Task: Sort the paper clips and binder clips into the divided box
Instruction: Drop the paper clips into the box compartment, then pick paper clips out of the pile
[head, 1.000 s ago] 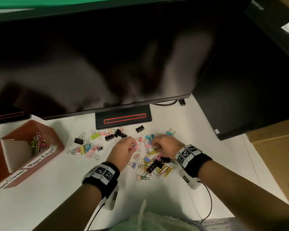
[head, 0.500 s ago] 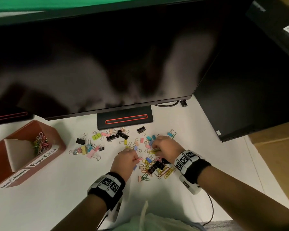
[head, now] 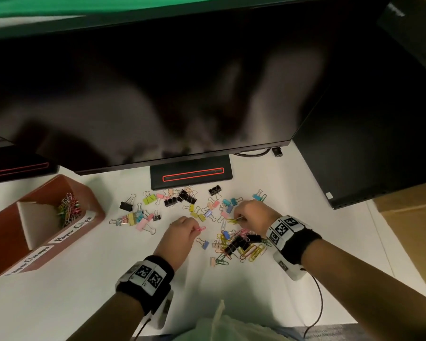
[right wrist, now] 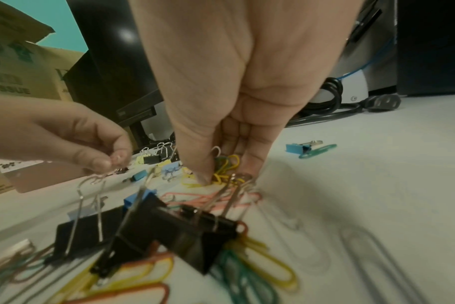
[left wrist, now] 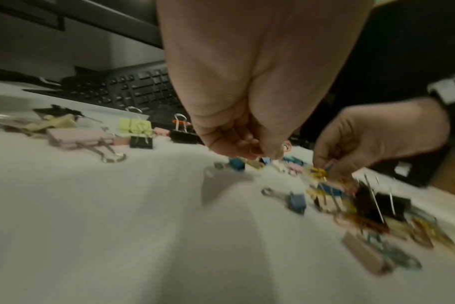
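Table (head: pixel 59 303): white and flat.
Big screen (head: pixel 158 82): dark, at the back of the table.
Screen stand (head: pixel 191 172): black, with a thin red line on it.
Keyboard (left wrist: pixel 133 88): black, lying under the screen.
Black box (head: pixel 369 134): big, on the right of the screen.
Cardboard box (head: pixel 408 230): brown, on the far right.
Black cord (right wrist: pixel 351 105): lies on the table.

- Left hand (head: pixel 182 231) low centre of the head view, knuckles up, fingers curled, thumb and forefinger pinched.
- Right hand (head: pixel 252 216) right of centre, fingers bunched downward, thumb (right wrist: pixel 204 172) pressed against fingertips.
- Both wrists banded.
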Motion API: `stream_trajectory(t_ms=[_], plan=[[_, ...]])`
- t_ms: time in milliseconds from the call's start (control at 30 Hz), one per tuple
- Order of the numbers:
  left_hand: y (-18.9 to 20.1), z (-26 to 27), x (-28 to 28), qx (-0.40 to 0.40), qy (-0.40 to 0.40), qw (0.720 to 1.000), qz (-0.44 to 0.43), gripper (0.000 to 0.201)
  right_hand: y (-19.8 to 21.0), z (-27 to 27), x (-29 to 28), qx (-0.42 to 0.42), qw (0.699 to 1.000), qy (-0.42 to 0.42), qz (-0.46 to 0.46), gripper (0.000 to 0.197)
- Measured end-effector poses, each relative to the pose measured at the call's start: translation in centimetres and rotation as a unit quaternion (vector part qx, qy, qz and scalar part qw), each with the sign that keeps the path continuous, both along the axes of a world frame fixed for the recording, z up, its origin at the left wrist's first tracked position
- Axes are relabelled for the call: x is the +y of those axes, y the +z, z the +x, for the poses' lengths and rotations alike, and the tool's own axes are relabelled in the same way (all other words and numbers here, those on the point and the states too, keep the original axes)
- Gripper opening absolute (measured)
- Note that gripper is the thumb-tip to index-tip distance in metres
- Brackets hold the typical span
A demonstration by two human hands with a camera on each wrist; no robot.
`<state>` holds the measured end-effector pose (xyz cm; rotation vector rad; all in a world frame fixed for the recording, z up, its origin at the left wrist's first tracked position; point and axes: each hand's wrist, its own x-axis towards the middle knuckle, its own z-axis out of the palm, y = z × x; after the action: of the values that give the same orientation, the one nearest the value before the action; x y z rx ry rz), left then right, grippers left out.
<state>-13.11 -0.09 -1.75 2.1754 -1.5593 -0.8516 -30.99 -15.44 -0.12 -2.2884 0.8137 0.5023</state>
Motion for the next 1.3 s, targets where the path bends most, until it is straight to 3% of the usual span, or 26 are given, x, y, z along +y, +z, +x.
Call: stream_trajectory(t_ms=[133,233,367,467,600,667,733,833,1000,1133,1300], plan=[[3.3,4.0,1.6,0.012,0.062,0.996,-0.056,0.007,1.6,0.8,-0.2,-0.051,0.998,-0.018,-0.011,0.029],[6.3,8.5,3.1,-0.025,0.121,0.987,-0.101,0.005,4.1,4.4,0.6,-0.116,0.993,0.002,-0.022,0.022],[8.5,16.1,6.2,-0.113,0.183,0.973,-0.086,0.008,7.9,13.3,3.5,-0.229,0.973,0.034,-0.029,0.013],[8.9,20.9,8.5,-0.122,0.251,0.96,-0.028,0.011,9.5,21.5,6.8,-0.276,0.959,0.055,-0.016,0.012],[8.1,24.9,9.9,-0.072,0.296,0.952,0.034,0.007,8.8,31.3,11.1,-0.258,0.965,0.045,0.01,0.016],[7.7,25.8,10.2,-0.043,0.275,0.96,0.044,0.003,7.3,34.4,12.6,-0.227,0.973,0.016,0.03,0.023],[7.7,26.2,10.4,-0.059,0.248,0.966,0.035,0.015,6.1,35.8,13.4,-0.201,0.978,-0.006,0.056,0.034],[8.3,26.0,10.5,-0.066,0.246,0.967,0.001,0.032,6.1,34.9,13.7,-0.214,0.973,-0.002,0.084,0.04],[9.2,22.1,9.3,-0.004,0.171,0.978,-0.122,0.027,6.7,27.7,11.2,-0.278,0.954,-0.032,0.105,0.022],[8.3,16.9,6.2,0.047,0.05,0.988,-0.136,0.025,5.6,17.9,6.8,-0.23,0.971,-0.054,0.016,0.014],[6.2,8.5,2.2,0.069,-0.104,0.99,-0.072,0.027,4.5,5.1,2.7,-0.043,0.995,-0.083,-0.024,0.035]])
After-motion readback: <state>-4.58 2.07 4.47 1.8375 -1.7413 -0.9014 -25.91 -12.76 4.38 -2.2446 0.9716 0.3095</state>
